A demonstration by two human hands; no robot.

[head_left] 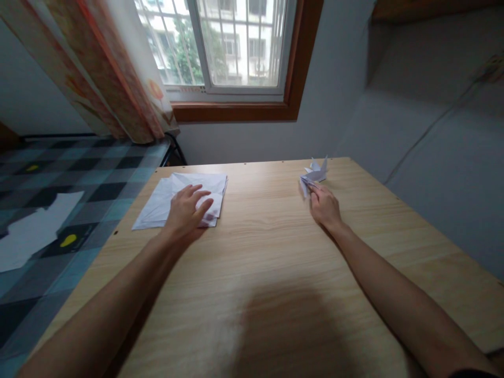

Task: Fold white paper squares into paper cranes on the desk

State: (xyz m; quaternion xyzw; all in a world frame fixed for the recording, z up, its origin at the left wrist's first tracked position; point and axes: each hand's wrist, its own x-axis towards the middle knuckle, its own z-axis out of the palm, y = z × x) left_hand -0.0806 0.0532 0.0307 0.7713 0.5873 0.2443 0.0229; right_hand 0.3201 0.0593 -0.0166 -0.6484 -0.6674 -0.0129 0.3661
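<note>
My left hand lies over a stack of white paper sheets at the table's far left, its fingers spread. The sheets carry crease lines and overlap unevenly. At the far right, my right hand pinches a folded paper crane with thumb and fingers, close to the tabletop. Pointed white paper wings stick up just behind it. Whether these belong to the same crane or to a second one, I cannot tell.
The light wooden table reaches back toward the wall under a barred window. On the left, white paper pieces lie on a checked bedspread. A patterned curtain hangs above it. A cable runs down the right wall.
</note>
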